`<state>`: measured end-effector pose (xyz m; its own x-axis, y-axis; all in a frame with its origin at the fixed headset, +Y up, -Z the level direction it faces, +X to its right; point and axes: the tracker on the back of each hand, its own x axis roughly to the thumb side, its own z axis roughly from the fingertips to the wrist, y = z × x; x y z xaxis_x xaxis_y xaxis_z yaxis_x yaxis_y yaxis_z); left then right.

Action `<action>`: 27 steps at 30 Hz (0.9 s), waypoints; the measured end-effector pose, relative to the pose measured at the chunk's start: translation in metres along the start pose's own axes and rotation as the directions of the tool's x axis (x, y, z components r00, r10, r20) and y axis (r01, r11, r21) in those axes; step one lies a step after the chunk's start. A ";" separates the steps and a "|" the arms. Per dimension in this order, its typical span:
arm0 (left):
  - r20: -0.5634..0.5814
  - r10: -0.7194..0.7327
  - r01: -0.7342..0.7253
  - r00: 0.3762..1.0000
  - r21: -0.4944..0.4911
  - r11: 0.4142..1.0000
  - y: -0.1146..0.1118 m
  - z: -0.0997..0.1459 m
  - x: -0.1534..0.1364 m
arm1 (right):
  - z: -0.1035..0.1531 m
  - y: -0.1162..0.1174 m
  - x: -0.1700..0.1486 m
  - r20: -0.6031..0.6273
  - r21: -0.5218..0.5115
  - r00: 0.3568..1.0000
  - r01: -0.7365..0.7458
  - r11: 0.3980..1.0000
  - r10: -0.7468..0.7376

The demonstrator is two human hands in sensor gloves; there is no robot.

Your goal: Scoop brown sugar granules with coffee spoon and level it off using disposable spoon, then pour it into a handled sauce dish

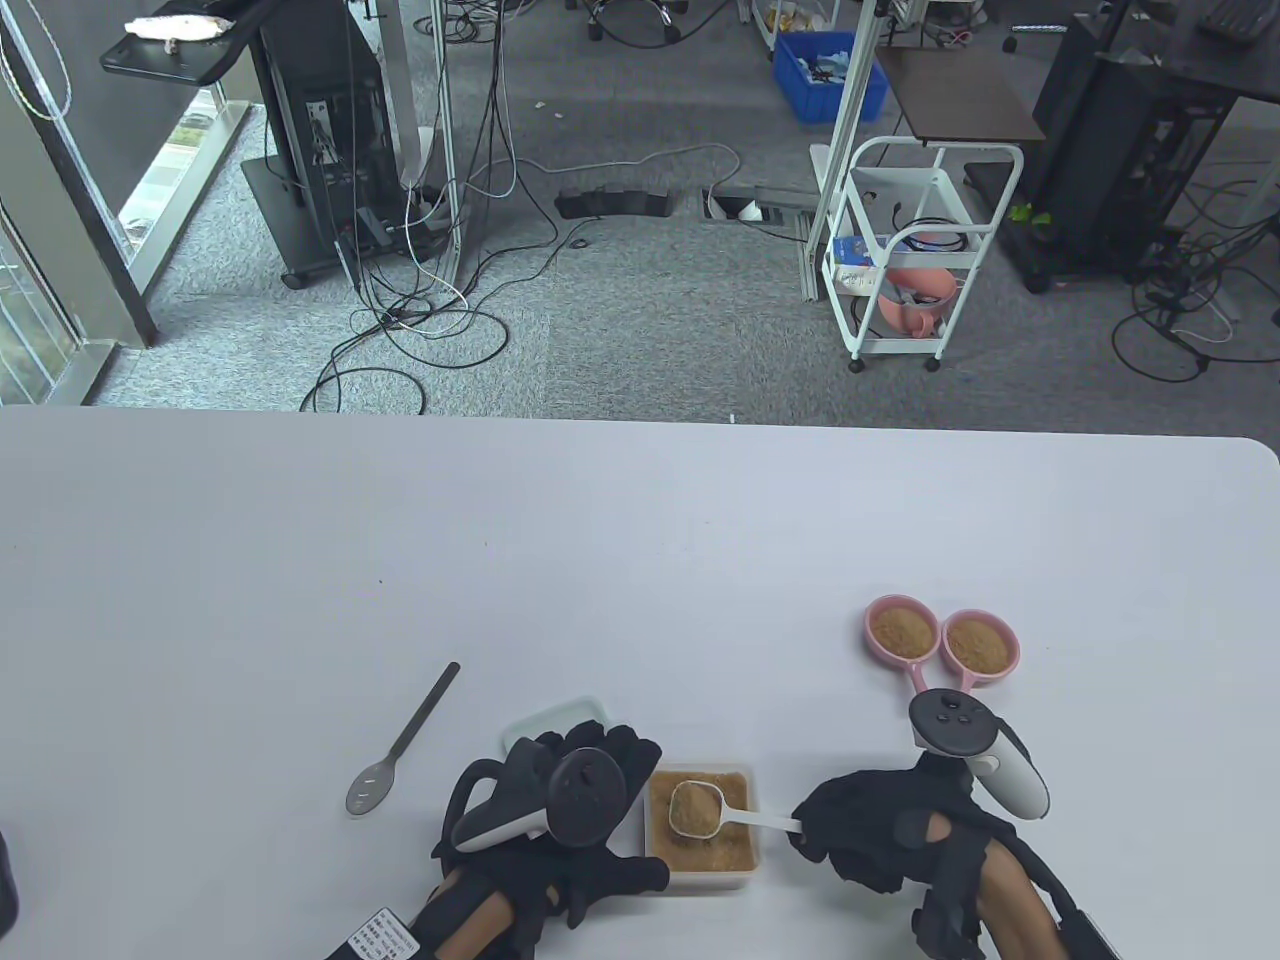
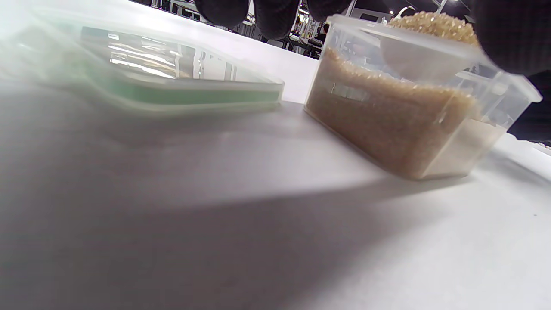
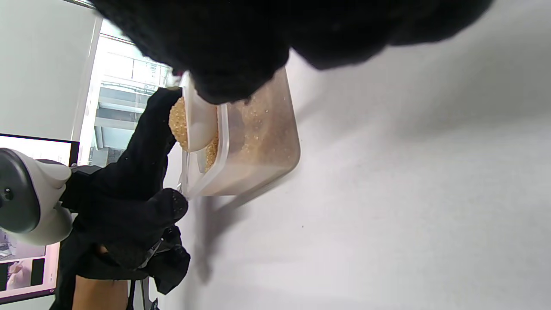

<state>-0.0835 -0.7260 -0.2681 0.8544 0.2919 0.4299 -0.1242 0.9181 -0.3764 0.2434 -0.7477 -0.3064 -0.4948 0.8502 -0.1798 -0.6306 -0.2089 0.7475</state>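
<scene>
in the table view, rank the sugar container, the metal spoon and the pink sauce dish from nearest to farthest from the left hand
1. Sugar container: right beside the left hand, on its right, seemingly touching it.
2. Metal spoon: lying on the table to the hand's left, clearly apart.
3. Pink sauce dish: far off to the right, beyond the right hand.

the white label [image 1: 385, 935] at the left wrist carries print too small to read.

Black-gloved hands [image 1: 880, 830], a white coffee spoon [image 1: 697, 808] of brown sugar [image 1: 690, 812], pink sauce dish [image 1: 940, 640], white table [image 1: 600, 560].
</scene>
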 end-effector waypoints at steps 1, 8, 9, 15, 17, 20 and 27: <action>0.000 0.002 -0.002 1.000 0.002 1.000 0.000 0.000 0.000 | 0.000 0.000 -0.001 -0.002 0.000 1.000 0.000 1.000 0.000; 0.023 0.056 -0.059 0.998 0.140 0.988 0.010 0.008 0.000 | -0.001 -0.002 -0.004 -0.013 0.001 1.000 0.010 1.000 -0.010; 0.024 0.059 -0.062 0.998 0.159 0.985 0.012 0.009 0.000 | 0.000 -0.002 -0.004 -0.012 0.001 1.000 0.012 1.000 -0.012; -0.030 0.087 -0.073 0.996 0.311 0.948 0.037 0.026 -0.013 | 0.000 -0.001 -0.003 -0.006 0.006 1.000 0.023 1.000 -0.023; -0.064 0.110 -0.080 0.992 0.362 0.929 0.047 0.035 -0.025 | 0.000 -0.001 -0.003 -0.002 0.004 0.999 0.032 0.999 -0.032; -0.123 0.150 -0.084 0.981 0.425 0.901 0.058 0.045 -0.042 | 0.000 -0.001 -0.003 0.000 0.010 0.999 0.038 0.999 -0.038; -0.372 0.174 0.046 0.912 0.514 0.856 0.080 0.067 -0.092 | 0.000 0.001 -0.003 0.002 0.018 0.999 0.052 0.998 -0.052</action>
<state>-0.2060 -0.6616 -0.2824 0.9451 0.3260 0.0209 -0.3261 0.9377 0.1196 0.2443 -0.7506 -0.3046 -0.4602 0.8609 -0.2170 -0.6444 -0.1557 0.7487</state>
